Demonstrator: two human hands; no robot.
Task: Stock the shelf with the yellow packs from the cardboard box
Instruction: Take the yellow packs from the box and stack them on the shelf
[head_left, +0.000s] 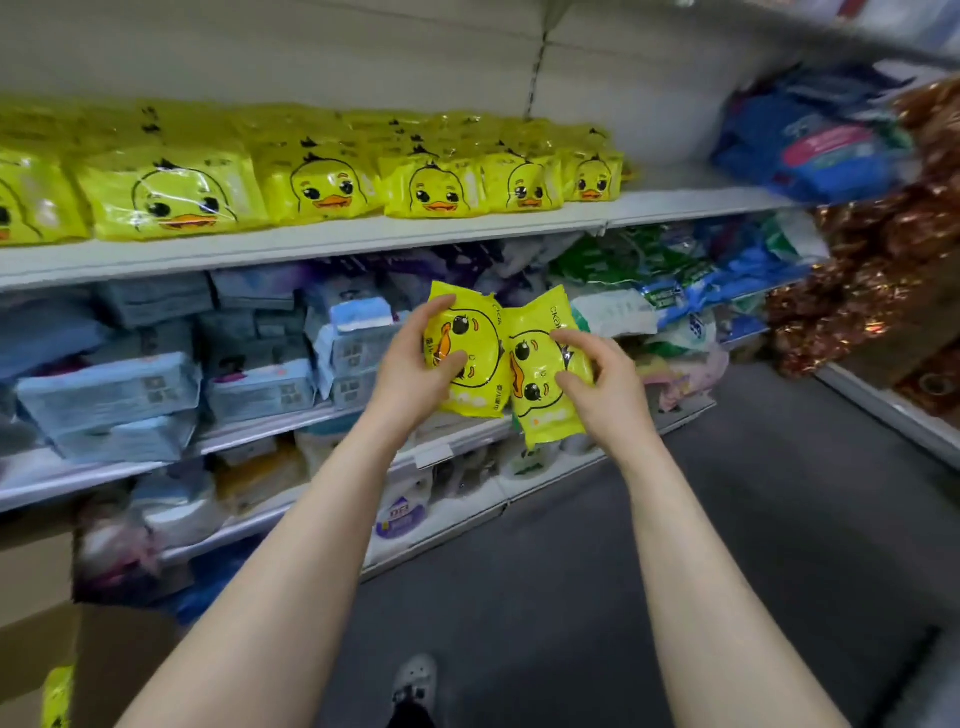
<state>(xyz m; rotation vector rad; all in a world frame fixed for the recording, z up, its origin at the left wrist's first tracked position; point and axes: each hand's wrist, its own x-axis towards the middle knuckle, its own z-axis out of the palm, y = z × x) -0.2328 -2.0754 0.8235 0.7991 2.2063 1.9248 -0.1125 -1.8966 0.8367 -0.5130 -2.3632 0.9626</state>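
Observation:
Two yellow duck-face packs are held side by side in front of the lower shelves. My left hand (415, 358) grips the left pack (480, 358), fingers curled over its top and thumb on its face. My right hand (597, 384) grips the right pack (540, 395) along its right edge. Both packs are turned sideways. A row of matching yellow packs (311, 182) fills the upper shelf (363, 241), stacked several deep. The cardboard box (78, 649) stands at the lower left with a yellow pack (57, 696) showing at its edge.
Blue and grey packs (130, 384) fill the middle shelves on the left. Green and blue bags (675, 291) lie to the right. Brown shiny goods (909, 234) hang at the far right. The dark floor aisle (727, 545) runs ahead, and my shoe (413, 680) is below.

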